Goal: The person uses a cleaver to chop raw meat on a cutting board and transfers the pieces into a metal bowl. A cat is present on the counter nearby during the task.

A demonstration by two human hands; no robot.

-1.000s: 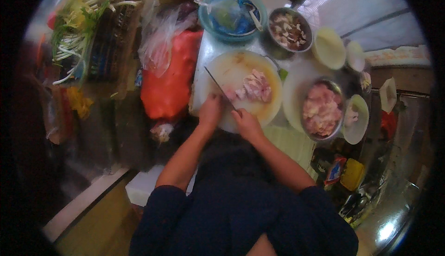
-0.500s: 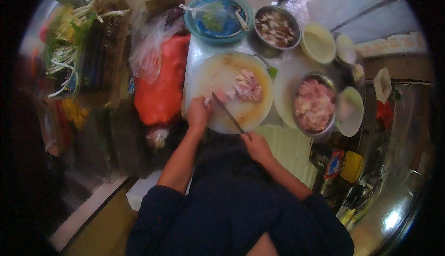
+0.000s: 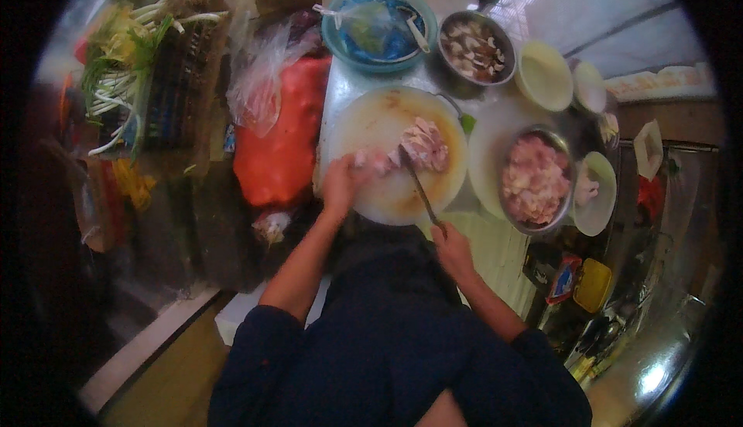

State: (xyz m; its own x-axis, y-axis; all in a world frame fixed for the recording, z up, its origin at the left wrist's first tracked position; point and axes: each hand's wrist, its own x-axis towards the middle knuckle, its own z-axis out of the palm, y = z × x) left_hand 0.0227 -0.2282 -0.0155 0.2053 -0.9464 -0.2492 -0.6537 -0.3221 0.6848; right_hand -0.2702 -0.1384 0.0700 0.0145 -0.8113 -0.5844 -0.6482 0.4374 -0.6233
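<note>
My right hand point(image 3: 453, 249) is closed round the handle of a knife point(image 3: 419, 187). The blade points away from me across a round cutting board point(image 3: 379, 203), its tip beside a heap of cut raw meat point(image 3: 424, 145). At the board's left edge, my left hand point(image 3: 339, 185) grips the end of a pale pink strip of raw meat point(image 3: 373, 162) that reaches toward the blade. Its fingertips are partly blurred. Right of the board, a metal bowl point(image 3: 572, 165) holds a pile of raw meat pieces.
Behind the board stand a teal basin point(image 3: 328, 46) with a plastic bag and a metal pot point(image 3: 507, 67) of cut pieces. Pale bowls point(image 3: 544, 76) line the right side. A red sack point(image 3: 279, 137) lies left of the board, with green onions point(image 3: 116, 90) in a crate beyond.
The whole view has shifted slightly, with things lying further right. The knife has moved right along the meat, closer to the heap. Both hands keep their hold.
</note>
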